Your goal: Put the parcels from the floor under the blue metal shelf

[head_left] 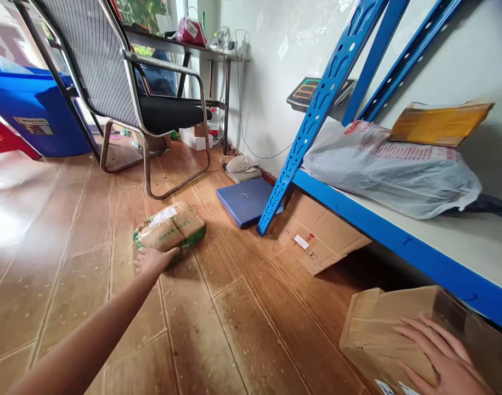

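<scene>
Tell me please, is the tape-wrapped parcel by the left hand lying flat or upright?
Lying flat: the parcel rests on its broad side on the floor.

Bright daylight floods in from the window behind my chair, glaring white on the floor; edges stretch and bend.

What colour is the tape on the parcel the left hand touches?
Green, on the brown parcel; head view.

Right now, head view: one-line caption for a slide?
Left hand touches a taped parcel on the floor; right hand rests flat on a cardboard box beneath blue shelving.
</scene>
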A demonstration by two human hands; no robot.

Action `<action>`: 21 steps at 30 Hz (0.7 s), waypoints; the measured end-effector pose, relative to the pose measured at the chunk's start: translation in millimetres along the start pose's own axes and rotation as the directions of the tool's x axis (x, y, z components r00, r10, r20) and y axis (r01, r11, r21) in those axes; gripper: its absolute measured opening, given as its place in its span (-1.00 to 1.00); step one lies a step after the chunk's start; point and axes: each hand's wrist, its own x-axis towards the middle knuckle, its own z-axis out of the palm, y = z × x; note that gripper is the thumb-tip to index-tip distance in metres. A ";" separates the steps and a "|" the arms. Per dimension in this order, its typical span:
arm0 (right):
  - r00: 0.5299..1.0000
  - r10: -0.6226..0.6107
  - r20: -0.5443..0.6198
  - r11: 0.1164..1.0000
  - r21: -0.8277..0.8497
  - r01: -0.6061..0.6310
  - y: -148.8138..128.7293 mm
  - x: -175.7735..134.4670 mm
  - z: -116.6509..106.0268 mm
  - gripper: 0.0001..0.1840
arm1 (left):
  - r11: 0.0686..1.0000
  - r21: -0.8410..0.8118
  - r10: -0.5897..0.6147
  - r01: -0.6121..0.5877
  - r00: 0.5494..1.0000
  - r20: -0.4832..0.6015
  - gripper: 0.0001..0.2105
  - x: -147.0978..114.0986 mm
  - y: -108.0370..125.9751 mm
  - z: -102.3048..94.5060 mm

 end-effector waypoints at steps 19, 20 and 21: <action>1.000 0.000 -0.010 0.994 0.106 0.001 -12.3 5.6 -4.1 -0.65 | 0.751 0.355 0.444 -0.556 0.824 0.352 -0.14 -29.4 4.2 -18.8; 1.000 0.003 -0.021 0.993 0.121 -0.001 -11.9 4.8 -2.9 -0.65 | 0.752 0.335 0.445 -0.568 0.812 0.378 -0.15 -36.3 4.9 -20.1; 1.000 0.009 -0.011 0.991 0.132 -0.007 -11.9 4.7 -2.2 -0.65 | 0.754 0.311 0.446 -0.579 0.798 0.405 -0.16 -43.5 6.2 -21.9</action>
